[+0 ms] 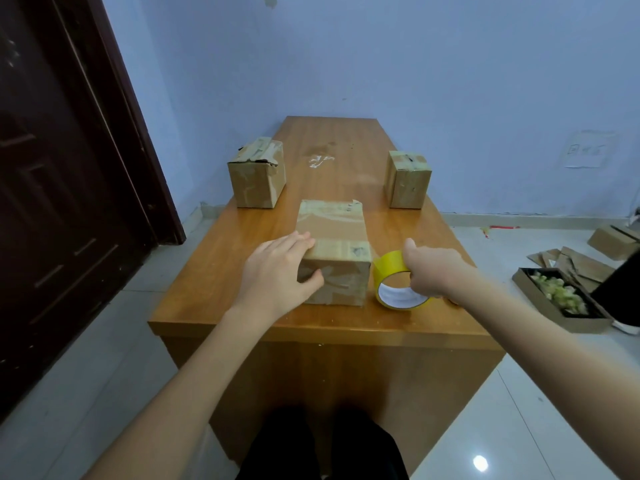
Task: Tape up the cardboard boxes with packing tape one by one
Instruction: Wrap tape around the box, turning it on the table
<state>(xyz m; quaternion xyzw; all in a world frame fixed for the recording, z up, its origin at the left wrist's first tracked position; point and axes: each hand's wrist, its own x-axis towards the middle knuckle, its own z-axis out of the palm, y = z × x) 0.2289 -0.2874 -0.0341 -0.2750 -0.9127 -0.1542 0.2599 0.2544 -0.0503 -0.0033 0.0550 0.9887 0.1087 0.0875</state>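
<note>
A long glossy wooden bench [207,271] runs toward a blue wall. Your left hand [277,268] reaches forward, fingers over the top edge and thumb on the front of the near box [334,251], worn brown cardboard at the bench's middle. Your right hand [429,271], its grip closed round the yellow tape roll [394,280], stands it just right of the box.

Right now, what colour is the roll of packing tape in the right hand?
Yellow, with a white inner core; the packing tape roll shows clearly in the head view.
</note>
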